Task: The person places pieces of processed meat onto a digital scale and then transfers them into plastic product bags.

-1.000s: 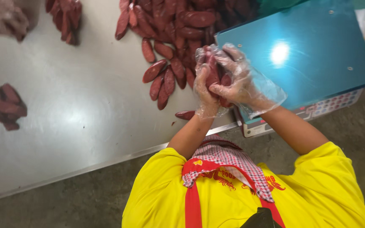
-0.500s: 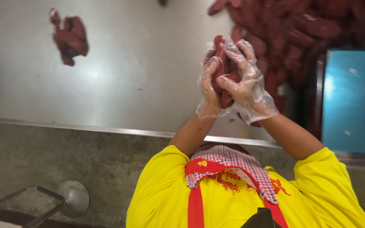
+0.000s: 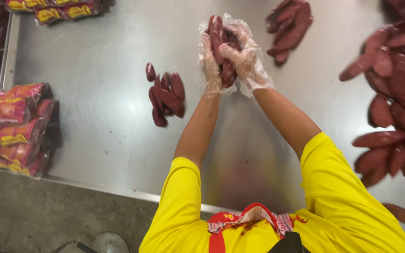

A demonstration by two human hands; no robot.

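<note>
Both gloved hands, left hand (image 3: pixel 210 61) and right hand (image 3: pixel 242 54), fingers clenched around a bunch of red sausages (image 3: pixel 221 44) above the steel tabletop (image 3: pixel 99 117); small sausage pile (image 3: pixel 165 93) just left.

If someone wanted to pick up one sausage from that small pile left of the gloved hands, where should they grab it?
Probably the outermost sausage on the pile's right edge. Pinch it across its thick middle, coming from above and from the right: it lies flat on the steel table, its right side is open, and its tapered ends would slip.
</note>
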